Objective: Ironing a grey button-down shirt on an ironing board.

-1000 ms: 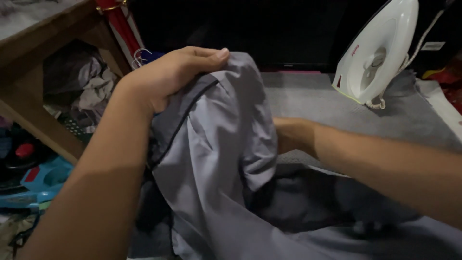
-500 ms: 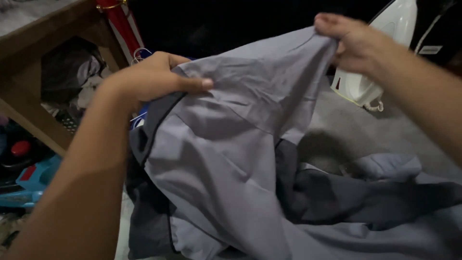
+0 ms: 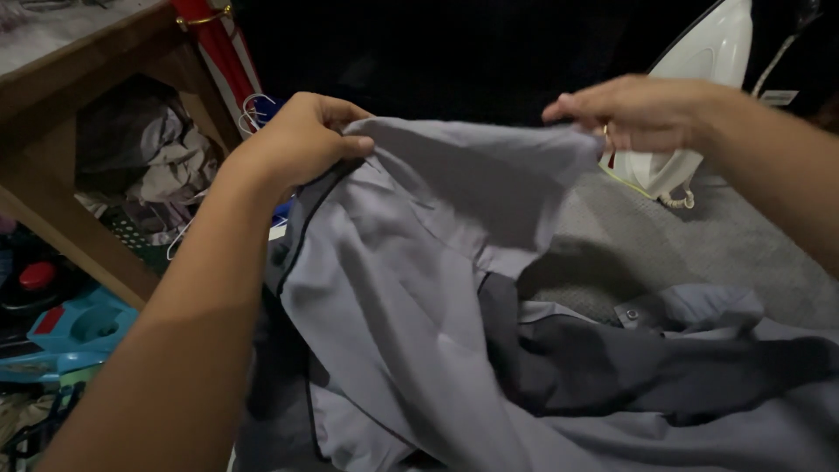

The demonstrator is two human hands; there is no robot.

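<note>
A grey garment (image 3: 411,288) with dark piping and a darker grey panel lies in front of me, its upper part lifted and stretched. My left hand (image 3: 301,140) grips the upper left edge of the cloth. My right hand (image 3: 634,109) pinches the upper right edge at about the same height. The fabric hangs taut between both hands, and its lower part rests crumpled on a grey ironing mat (image 3: 664,253).
A white iron (image 3: 699,87) stands upright behind my right hand at the back of the mat. A wooden table (image 3: 79,79) stands at left with crumpled clothes (image 3: 166,166) beneath it. Blue and red plastic toys (image 3: 61,323) lie on the floor at far left.
My right hand came out from under the cloth, rose with the edge, then dropped a little. My left hand lowered and kept its grip. The fabric is now spread between them.
</note>
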